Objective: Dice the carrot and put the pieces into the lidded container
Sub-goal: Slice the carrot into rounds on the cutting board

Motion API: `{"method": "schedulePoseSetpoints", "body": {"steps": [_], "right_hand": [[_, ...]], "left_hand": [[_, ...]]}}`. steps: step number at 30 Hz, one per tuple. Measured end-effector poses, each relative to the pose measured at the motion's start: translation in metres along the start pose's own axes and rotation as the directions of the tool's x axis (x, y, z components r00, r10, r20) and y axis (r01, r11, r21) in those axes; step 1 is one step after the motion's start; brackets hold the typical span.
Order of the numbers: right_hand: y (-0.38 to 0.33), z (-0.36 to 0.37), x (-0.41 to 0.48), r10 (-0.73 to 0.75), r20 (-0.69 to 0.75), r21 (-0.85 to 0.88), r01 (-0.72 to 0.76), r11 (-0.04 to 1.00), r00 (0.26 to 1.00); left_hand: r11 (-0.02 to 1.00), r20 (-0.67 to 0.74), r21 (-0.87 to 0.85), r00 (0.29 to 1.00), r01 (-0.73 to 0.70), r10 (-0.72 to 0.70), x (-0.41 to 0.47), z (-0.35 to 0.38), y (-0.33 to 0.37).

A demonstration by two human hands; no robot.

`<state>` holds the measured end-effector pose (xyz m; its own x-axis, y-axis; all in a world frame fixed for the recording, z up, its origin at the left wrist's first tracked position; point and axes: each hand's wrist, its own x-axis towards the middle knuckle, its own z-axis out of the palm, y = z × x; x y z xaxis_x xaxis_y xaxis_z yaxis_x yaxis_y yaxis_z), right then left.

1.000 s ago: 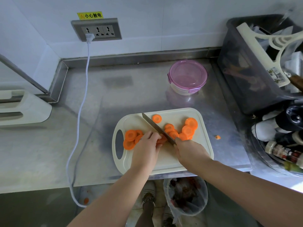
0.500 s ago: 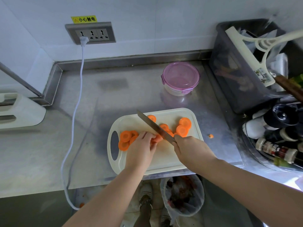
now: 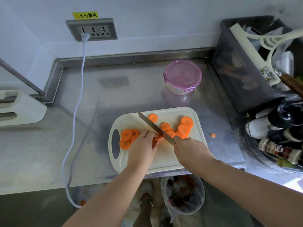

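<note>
On the cutting board [image 3: 164,166], carrot rounds [image 3: 127,138] lie at its left end. At mid-board the left hand [image 3: 142,148] pins a few with curled fingertips. The right hand [image 3: 191,151] grips the knife [image 3: 155,127]. The rounds look light, stiff and probably slick, so they are best pressed flat. The lidded container [image 3: 182,76] stands closed behind the board.

Left hand [image 3: 142,149], right hand [image 3: 192,152] and forearms [image 3: 105,194] are bare; shoes [image 3: 146,188] are white, perforated.
</note>
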<state>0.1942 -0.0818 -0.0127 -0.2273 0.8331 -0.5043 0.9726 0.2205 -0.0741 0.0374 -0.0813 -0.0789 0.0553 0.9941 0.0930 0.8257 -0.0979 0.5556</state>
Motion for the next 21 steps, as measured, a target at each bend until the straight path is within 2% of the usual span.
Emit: {"method": "schedulePoseSetpoints", "body": {"steps": [6,13,16,21], "right_hand": [[-0.003,0.009,0.011,0.005,0.003,0.017,-0.005,1.000,1.000],[-0.004,0.017,0.018,0.039,0.039,0.140,-0.044,0.989,0.998],[-0.001,0.012,0.018,0.043,-0.008,0.206,-0.040,0.978,0.999],[0.004,0.001,0.007,0.010,-0.053,0.223,0.002,0.975,0.999]], "left_hand": [[1.000,0.048,-0.020,0.999,0.002,-0.001,0.002,-0.002,-0.002],[1.000,0.050,-0.015,0.999,-0.006,0.006,0.001,-0.004,-0.002],[1.000,0.061,-0.024,0.998,0.004,-0.002,0.001,-0.006,-0.002],[1.000,0.024,-0.028,1.000,0.004,-0.003,-0.001,-0.005,-0.002]]}}
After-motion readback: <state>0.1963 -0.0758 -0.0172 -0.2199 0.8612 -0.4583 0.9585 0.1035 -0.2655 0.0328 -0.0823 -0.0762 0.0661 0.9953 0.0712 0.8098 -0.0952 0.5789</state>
